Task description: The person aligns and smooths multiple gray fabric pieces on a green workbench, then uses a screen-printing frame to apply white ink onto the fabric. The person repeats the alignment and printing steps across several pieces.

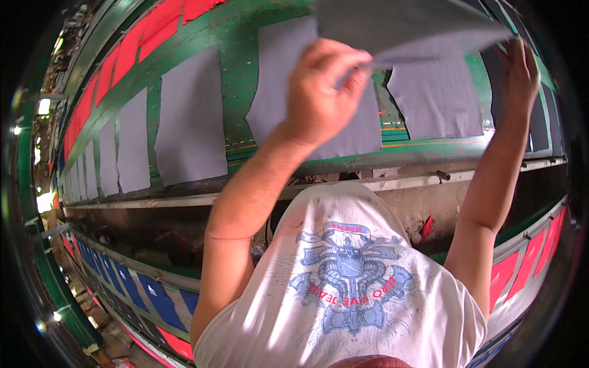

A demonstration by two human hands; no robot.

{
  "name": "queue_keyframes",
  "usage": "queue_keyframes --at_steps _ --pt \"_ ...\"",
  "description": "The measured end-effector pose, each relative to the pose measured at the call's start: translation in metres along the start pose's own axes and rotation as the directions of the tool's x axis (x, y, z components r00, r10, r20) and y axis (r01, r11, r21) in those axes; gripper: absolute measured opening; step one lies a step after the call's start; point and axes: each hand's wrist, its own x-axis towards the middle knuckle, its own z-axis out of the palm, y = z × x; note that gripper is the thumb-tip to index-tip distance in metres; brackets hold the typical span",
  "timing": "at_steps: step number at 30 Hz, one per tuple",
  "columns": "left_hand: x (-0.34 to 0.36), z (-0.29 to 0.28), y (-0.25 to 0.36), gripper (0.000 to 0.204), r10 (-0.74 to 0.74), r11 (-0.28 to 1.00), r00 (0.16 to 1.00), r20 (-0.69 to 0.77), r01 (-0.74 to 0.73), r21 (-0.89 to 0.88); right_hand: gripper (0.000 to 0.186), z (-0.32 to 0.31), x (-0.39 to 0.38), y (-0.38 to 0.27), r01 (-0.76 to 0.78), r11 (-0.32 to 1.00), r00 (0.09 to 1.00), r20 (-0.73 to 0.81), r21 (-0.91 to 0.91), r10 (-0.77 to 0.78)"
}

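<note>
A dark grey fabric panel (405, 27) is held up over the green table (238, 80), its lower edge sagging between two corners. My left hand (328, 89) pinches the near left corner, thumb against fingers. At the right corner, my right hand (521, 73) is closed on the same cloth. Beneath the raised panel lies a grey fabric panel (276, 67), partly covered by my left hand and forearm. Another grey panel (437, 101) rests flat between my hands, its top hidden by the lifted cloth.
More grey panels (191, 122) lie in a row leftward along the table. Red cloth pieces (162, 29) line its far left side. Dark pieces (540, 126) lie at the right. Behind me, a second long table carries blue pieces (161, 303) and red pieces (504, 276).
</note>
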Motion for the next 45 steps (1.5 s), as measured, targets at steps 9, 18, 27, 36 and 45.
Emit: queue_keyframes --at_steps 9,18,27,36,45 --pt "-0.121 0.075 0.025 0.016 -0.088 0.993 0.926 0.367 0.111 -0.042 0.026 -0.193 -0.116 0.099 -0.284 0.87 0.934 0.091 -0.404 0.347" --pt "-0.197 0.048 0.01 0.009 -0.238 0.879 0.74 0.629 -0.112 0.464 0.017 -0.205 -0.194 0.123 -0.1 0.453 0.916 0.097 -0.886 0.391" --pt "-0.173 0.036 -0.014 0.012 -0.369 0.896 0.876 0.311 0.247 0.368 0.051 0.026 -0.284 0.048 0.303 0.805 0.741 0.657 -0.511 0.139" --pt "-0.197 -0.05 -0.032 0.037 -0.487 0.757 0.847 0.215 0.286 0.588 0.013 0.171 -0.277 0.007 0.562 0.73 0.637 0.766 -0.39 -0.081" --pt "-0.074 -0.232 -0.023 0.035 -0.385 0.806 0.872 -0.303 0.477 0.35 0.026 0.201 -0.206 -0.051 0.098 0.988 0.803 0.596 -0.122 -0.007"
